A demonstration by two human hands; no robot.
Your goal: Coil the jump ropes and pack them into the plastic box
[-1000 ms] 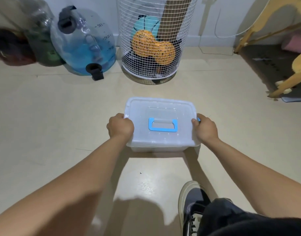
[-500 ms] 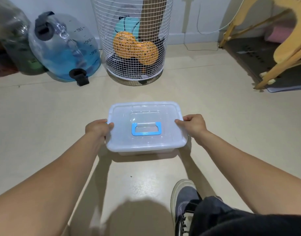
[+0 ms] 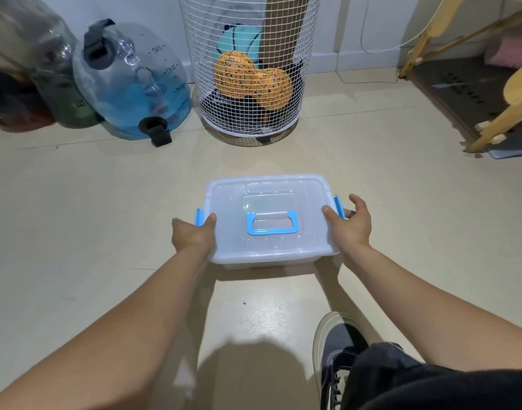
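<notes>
My left hand (image 3: 191,236) gripped the left end of the plastic box (image 3: 268,220), thumb pressed on the lid's edge just beside the blue latch (image 3: 198,217), the other fingers curled under the rim and hidden from me. My right hand (image 3: 349,224) sat at the right end with its thumb resting on the lid's corner and its fingers spread loosely, apart from the wall, beside the other blue latch (image 3: 339,205); how much of that palm touched the box I could not tell. The box was on the floor (image 3: 106,232) directly in front of me, between my two forearms. It was a frosted, translucent tub with rounded corners, its lid closed on top and a blue carry handle (image 3: 272,222) lying flat in the lid's middle. Through the cloudy plastic I could not make out any contents. My dark sneaker (image 3: 338,353) with a white sole stood near the box on the right, partly covered by my dark trouser leg. Farther back stood a white wire basket (image 3: 250,69) holding an orange speckled thing and something teal, both half screened by the mesh. Left of it leaned a clear water weight (image 3: 132,81) with blue liquid, and beyond that blurred dark shapes cut off by the edge. Wooden furniture legs (image 3: 502,119) were cropped at the right.
</notes>
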